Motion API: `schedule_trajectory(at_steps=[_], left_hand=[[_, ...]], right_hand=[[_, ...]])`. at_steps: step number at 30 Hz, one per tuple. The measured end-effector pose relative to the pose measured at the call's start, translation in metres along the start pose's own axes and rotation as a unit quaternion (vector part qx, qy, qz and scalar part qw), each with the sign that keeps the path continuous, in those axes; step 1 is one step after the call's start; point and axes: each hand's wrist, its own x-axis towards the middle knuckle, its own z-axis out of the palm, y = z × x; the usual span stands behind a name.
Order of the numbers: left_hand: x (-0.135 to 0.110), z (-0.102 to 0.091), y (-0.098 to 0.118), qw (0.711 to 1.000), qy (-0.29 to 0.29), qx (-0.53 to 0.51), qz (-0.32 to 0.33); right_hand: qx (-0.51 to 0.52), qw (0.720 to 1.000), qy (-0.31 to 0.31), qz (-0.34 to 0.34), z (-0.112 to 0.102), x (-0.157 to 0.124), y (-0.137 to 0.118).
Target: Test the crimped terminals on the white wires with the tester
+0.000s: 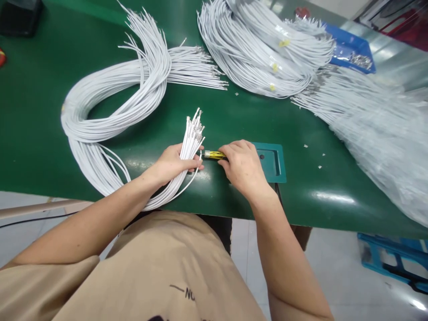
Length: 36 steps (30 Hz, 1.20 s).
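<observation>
My left hand [174, 164] is closed around a bundle of white wires [190, 145], whose metal-tipped ends point up and away from me. From that hand the bundle curves down over the front edge of the table. One wire stands apart on the bundle's right side. My right hand [242, 165] grips a small tool with a yellow and black handle [216, 155] and a metal front end. The tool lies level, and its tip meets or nearly meets the separate wire by my left fingertips; exact contact is too small to tell.
A large looped bundle of white wires [110, 76] lies on the green table [160, 100] at left. Coiled wires [257, 49] sit at the back, beside a blue tray [354, 47] with small metal parts. Plastic-wrapped wires [384, 120] cover the right. A teal recessed tray [279, 165] is behind my right hand.
</observation>
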Motion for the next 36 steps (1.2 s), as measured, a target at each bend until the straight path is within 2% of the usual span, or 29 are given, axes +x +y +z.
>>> schedule_trajectory(at_steps=[6, 10, 16, 20, 24, 28, 30, 32, 34, 36], left_hand=[[0.005, 0.005, 0.0, 0.996, 0.025, 0.079, 0.018], [0.008, 0.004, 0.0, 0.986, 0.033, 0.158, 0.034], [0.011, 0.004, 0.0, 0.961, 0.058, 0.269, 0.034], [0.013, 0.004, -0.002, 0.946, 0.066, 0.313, 0.046], [0.013, 0.002, -0.003, 0.958, 0.056, 0.278, 0.044], [0.011, 0.0, -0.002, 0.98, 0.049, 0.193, 0.03], [0.008, -0.002, -0.001, 0.983, 0.055, 0.169, 0.033], [0.003, -0.003, 0.001, 0.988, 0.055, 0.14, 0.039], [-0.002, -0.005, 0.002, 0.993, 0.04, 0.101, 0.043], [-0.006, -0.008, 0.002, 0.997, 0.016, 0.07, 0.038]], right_hand=[[-0.077, 0.997, -0.007, -0.008, 0.0, -0.002, -0.006], [-0.065, 0.998, -0.002, -0.016, 0.001, -0.001, -0.002], [-0.05, 0.998, 0.037, -0.005, 0.007, 0.001, 0.004], [-0.035, 0.999, 0.028, 0.002, 0.006, 0.002, 0.005], [0.003, 0.998, 0.065, 0.022, -0.004, -0.004, -0.002], [0.069, 0.991, 0.108, 0.03, -0.005, -0.016, -0.028], [0.087, 0.991, 0.106, -0.001, 0.003, -0.024, -0.046], [0.091, 0.99, 0.086, -0.065, 0.013, -0.03, -0.063], [0.087, 0.987, 0.073, -0.114, 0.021, -0.033, -0.076], [0.07, 0.986, 0.064, -0.134, 0.026, -0.034, -0.085]])
